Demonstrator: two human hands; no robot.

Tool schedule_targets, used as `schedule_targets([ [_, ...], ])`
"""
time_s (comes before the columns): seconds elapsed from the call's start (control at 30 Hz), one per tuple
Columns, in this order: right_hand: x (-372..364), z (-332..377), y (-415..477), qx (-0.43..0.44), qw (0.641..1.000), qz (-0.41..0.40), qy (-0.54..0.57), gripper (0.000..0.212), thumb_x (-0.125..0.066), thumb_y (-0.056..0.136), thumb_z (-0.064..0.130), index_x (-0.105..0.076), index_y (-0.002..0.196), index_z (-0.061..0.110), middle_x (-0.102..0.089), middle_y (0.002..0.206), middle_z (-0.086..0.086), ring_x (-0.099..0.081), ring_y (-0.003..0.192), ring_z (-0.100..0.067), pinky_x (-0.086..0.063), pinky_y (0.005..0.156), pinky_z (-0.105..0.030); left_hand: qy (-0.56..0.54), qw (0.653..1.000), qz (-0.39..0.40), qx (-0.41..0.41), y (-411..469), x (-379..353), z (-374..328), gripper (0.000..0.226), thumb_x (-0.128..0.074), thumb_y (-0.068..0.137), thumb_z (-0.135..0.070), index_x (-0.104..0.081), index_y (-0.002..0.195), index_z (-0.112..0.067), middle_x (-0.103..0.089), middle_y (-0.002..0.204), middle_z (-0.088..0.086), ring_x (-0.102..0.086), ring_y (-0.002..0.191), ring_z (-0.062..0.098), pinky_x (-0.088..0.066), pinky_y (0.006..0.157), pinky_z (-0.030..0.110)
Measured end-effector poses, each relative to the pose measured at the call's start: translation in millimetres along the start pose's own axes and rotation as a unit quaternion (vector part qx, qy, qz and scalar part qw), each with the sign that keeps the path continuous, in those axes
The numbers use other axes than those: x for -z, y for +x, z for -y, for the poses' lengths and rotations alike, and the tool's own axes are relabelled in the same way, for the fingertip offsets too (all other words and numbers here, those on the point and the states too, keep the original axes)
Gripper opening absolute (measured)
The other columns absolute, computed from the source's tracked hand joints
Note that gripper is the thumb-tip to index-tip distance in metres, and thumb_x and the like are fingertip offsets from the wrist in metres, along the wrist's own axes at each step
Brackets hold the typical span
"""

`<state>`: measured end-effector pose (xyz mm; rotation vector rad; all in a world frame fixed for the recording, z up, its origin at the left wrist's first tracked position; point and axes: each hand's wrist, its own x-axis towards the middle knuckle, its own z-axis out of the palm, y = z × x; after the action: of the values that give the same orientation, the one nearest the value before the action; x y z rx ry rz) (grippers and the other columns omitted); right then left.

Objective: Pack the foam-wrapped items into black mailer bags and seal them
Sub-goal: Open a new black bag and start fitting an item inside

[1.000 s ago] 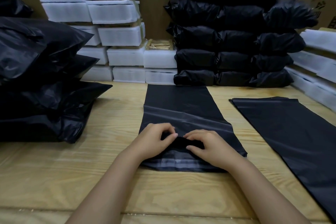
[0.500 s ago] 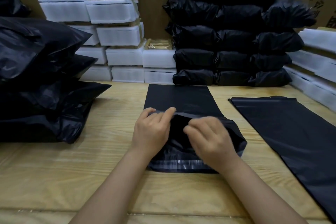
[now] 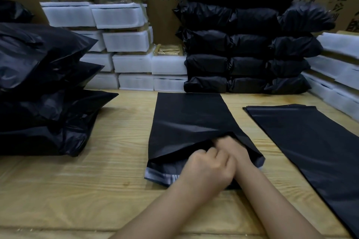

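Mailer bag (image 3: 186,122) holds right hand (image 3: 232,146), fingers hidden; left hand (image 3: 208,169) fisted at its mouth.

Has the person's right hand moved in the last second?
Yes. The right hand has slid forward into the open mouth of the flat black plastic mailer bag, which lies on the wooden table.

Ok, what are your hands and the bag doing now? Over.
Right hand inside the bag mouth. Left hand fisted at the opening. Bag flat, nothing in it yet. Table around it clear.

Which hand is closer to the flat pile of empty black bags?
Right. The right hand is inside the open mailer bag, nearer the pile of empty bags; the left hand sits farther left.
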<state>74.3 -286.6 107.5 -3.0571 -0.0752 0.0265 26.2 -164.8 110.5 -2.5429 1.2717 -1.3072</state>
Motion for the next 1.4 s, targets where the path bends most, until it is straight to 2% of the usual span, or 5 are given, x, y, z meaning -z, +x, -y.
schedule_targets([
  [0.23,0,-10,3,-0.046,0.999,-0.010,0.021,0.034,-0.042,0.093,0.008,-0.051,0.124,0.017,-0.054,0.124,-0.011,-0.053,0.110,-0.030,-0.042,0.084,-0.031,0.011,0.904,0.346,0.252,0,-9,29,0.013,-0.056,0.084,-0.010,-0.062,0.095,-0.010,-0.068,0.097,0.008,-0.066,0.088,0.026,-0.039,0.059,0.029],
  [0.7,45,-20,26,0.003,0.999,0.046,0.000,0.028,-0.061,0.086,0.040,-0.056,0.108,0.025,-0.059,0.114,-0.002,-0.054,0.095,-0.022,-0.043,0.079,-0.029,0.097,0.839,0.451,0.287,28,-23,92,0.031,-0.055,0.086,-0.006,-0.062,0.113,-0.020,-0.065,0.113,0.000,-0.066,0.101,0.025,-0.045,0.068,0.025],
  [1.03,58,-22,37,0.052,0.996,0.068,-0.025,0.052,-0.069,0.081,0.043,-0.048,0.126,0.027,-0.053,0.125,-0.002,-0.051,0.107,-0.021,-0.041,0.088,-0.027,0.022,0.990,-0.142,0.001,-14,-21,83,0.025,-0.056,0.088,-0.006,-0.071,0.104,-0.018,-0.063,0.125,0.008,-0.059,0.098,0.023,-0.045,0.081,0.037],
  [1.23,79,7,3,0.161,0.971,0.164,-0.058,0.053,-0.051,0.095,0.039,-0.033,0.145,0.032,-0.054,0.132,0.004,-0.051,0.119,-0.017,-0.041,0.086,-0.025,-0.154,0.969,-0.005,0.195,-41,-43,99,0.029,-0.053,0.079,-0.017,-0.069,0.099,-0.004,-0.065,0.118,0.012,-0.060,0.107,0.024,-0.039,0.094,0.039],
  [1.4,104,55,18,0.267,0.946,0.024,0.180,0.011,-0.064,0.085,0.038,-0.066,0.088,0.028,-0.066,0.066,0.012,-0.062,0.061,0.002,-0.047,0.059,-0.015,-0.218,0.958,0.057,0.179,-43,-49,98,0.018,-0.060,0.076,-0.012,-0.072,0.089,-0.010,-0.069,0.105,0.004,-0.061,0.094,0.021,-0.041,0.084,0.029],
])
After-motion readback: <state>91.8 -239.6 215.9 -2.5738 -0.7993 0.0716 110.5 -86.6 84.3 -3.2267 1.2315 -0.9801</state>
